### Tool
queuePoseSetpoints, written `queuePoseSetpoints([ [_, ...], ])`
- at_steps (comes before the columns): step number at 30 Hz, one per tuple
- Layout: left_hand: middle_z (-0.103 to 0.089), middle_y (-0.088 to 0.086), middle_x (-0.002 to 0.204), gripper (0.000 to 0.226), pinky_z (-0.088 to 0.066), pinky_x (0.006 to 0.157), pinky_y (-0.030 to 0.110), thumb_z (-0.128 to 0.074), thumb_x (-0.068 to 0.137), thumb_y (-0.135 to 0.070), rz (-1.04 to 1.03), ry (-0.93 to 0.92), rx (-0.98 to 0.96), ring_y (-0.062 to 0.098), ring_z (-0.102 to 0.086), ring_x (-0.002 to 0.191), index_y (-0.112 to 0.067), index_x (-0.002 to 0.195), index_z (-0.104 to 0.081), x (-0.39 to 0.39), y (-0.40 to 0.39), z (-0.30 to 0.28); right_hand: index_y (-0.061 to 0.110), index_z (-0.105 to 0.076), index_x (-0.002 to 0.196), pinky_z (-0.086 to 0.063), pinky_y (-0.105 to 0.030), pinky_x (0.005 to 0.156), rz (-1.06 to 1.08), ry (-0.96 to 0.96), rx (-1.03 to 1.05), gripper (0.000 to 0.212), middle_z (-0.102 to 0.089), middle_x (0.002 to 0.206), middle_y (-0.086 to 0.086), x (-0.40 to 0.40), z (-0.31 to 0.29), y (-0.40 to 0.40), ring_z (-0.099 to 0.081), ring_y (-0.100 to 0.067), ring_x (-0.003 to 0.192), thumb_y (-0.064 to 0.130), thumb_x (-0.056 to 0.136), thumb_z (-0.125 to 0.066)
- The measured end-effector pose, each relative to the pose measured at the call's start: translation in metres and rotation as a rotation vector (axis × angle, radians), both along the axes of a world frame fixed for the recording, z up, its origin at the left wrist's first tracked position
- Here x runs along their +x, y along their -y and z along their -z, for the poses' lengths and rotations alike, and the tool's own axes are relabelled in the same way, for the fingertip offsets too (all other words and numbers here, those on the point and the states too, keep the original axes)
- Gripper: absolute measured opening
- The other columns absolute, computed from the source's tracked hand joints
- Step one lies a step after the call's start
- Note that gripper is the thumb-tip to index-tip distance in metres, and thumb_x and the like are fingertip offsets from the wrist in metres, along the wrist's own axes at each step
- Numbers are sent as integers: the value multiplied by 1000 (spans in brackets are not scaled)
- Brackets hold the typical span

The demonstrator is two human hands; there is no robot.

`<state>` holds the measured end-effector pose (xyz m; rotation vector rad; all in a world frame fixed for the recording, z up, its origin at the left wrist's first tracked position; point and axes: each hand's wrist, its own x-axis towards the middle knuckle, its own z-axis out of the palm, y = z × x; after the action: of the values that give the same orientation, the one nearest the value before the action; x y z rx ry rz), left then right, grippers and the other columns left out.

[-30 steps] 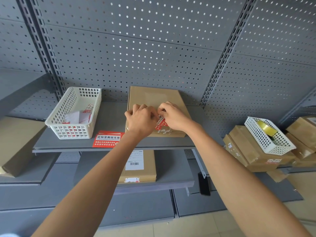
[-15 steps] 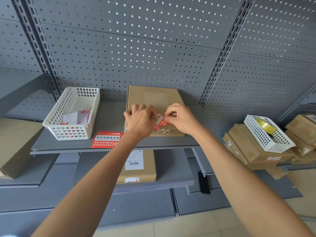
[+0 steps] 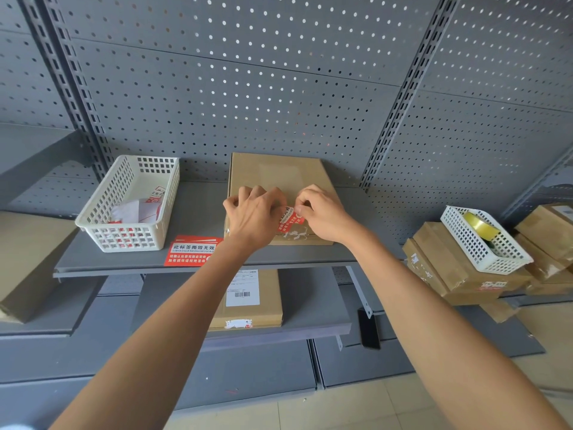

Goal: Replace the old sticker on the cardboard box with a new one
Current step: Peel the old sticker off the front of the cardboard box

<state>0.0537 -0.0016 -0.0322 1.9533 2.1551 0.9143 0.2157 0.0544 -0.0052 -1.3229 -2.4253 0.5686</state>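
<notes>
A flat, rectangular brown cardboard box (image 3: 279,172) is laid on a smooth grey metal shelf (image 3: 198,206) in front of a perforated grey pegboard back panel (image 3: 248,88). On the near edge of the box's matte lid, a red and white paper sticker (image 3: 290,219) is partly lifted, with torn white residue seen just below it on the cardboard. The sticker's upper corner is pinched between the thumb and forefinger of the right hand (image 3: 325,215), the other fingers being curled in. The left hand (image 3: 254,217) is pressed on the lid just beside the sticker, its fingers bent and closed against the cardboard; whether the sticker's left edge is gripped by it cannot be told. To the left on the same shelf, a white plastic lattice basket (image 3: 130,206) is filled with crumpled red and white scraps, and a stack of fresh glossy red rectangular stickers with white lettering (image 3: 192,251) is set just beside it, near the shelf's front edge. Well apart to the right, a second white lattice basket (image 3: 483,243) with a yellowish tape roll (image 3: 479,224) is rested on stacked cardboard boxes (image 3: 449,274).
</notes>
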Motion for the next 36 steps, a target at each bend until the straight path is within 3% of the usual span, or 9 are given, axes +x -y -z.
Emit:
queuePoseSetpoints([
  [6,-60,-3,112,16,-25,98,45,-47,102,-34,-12,13,11,25,-43,116,-35,104,-63,0,1,1,19,-63,94,-48,-31,90,46,-177,-95,6,-66,108,1,5,-2,1,-63,-16,102,17,99,-60],
  [10,-60,-3,112,14,-25,97,44,-48,102,-35,-7,11,17,25,-43,115,-34,104,-62,0,1,2,14,-68,103,-46,-29,107,69,-343,-188,14,-67,125,2,17,2,4,-64,-15,116,19,91,-74],
  [16,-60,-3,111,13,-25,98,45,-48,102,-35,0,13,18,25,-43,115,-33,103,-61,-1,1,2,13,-72,85,-39,-32,112,61,-177,-95,13,-59,140,3,14,1,11,-57,-13,122,24,90,-76],
  [22,-60,-3,111,12,-24,97,45,-47,103,-32,10,22,9,25,-43,115,-33,103,-59,-2,1,3,13,-70,82,-35,-22,104,52,-167,-105,13,-59,141,0,14,-3,13,-55,-9,115,19,93,-71],
  [27,-60,-3,110,12,-24,96,44,-46,103,-31,13,31,19,25,-43,113,-33,103,-58,-3,1,4,15,-69,82,-36,-26,109,49,-159,-110,13,-59,142,0,13,-3,12,-57,-14,124,21,94,-70],
  [36,-63,-5,111,10,-26,99,45,-52,100,-32,36,37,20,25,-44,115,-37,108,-57,-7,-1,6,13,-72,84,-41,-32,112,63,-191,-110,12,-62,137,3,13,0,10,-60,-13,119,21,93,-71],
])
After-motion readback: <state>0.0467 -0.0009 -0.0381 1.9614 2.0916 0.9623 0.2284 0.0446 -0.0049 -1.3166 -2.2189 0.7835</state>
